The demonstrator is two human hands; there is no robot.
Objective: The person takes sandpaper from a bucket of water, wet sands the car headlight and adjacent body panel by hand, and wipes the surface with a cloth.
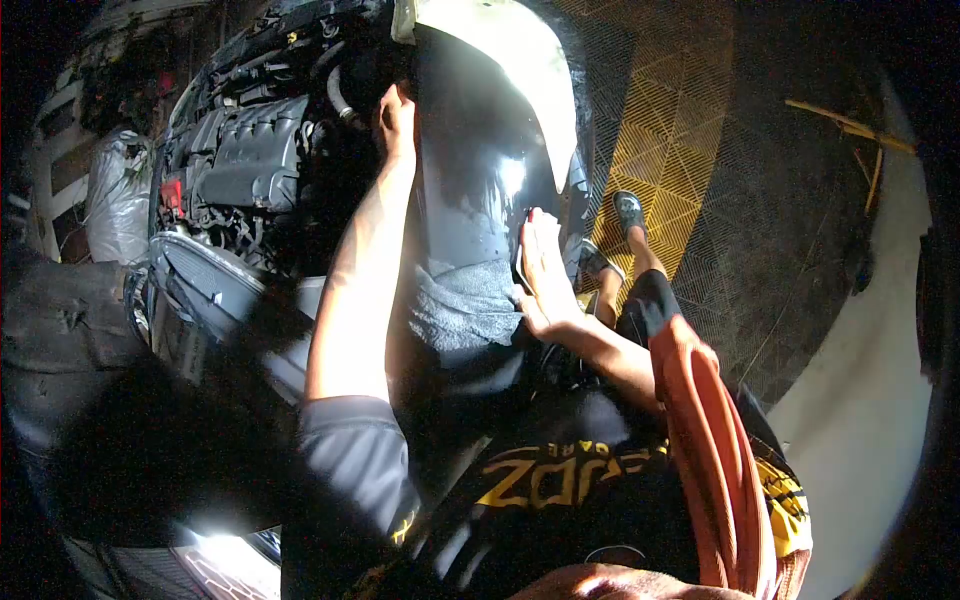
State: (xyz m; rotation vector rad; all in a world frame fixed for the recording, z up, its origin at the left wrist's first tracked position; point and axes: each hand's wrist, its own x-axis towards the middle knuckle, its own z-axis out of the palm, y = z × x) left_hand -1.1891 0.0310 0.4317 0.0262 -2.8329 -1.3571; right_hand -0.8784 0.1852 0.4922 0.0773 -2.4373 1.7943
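A glossy dark car fender [460, 180] runs up the middle of the head view, with bright light on its far part. At its inner edge, beside the engine bay, my left hand [396, 122] is closed; its fingertips and whatever they grip are hidden. Along the outer side lies my right hand [546, 268], fingers stretched out against the fender. Something small and red shows at its fingertips, too small to name. A folded grey towel [462, 305] rests over the fender, near the heel and thumb of my right hand.
To the left is the open engine bay with its grey engine cover [250, 165] and a red cap [173, 196]. A plastic-wrapped bundle [118, 200] stands beyond it. Shod feet [628, 210] are on the patterned floor [670, 130]. A brown cloth [710, 460] hangs at my right side.
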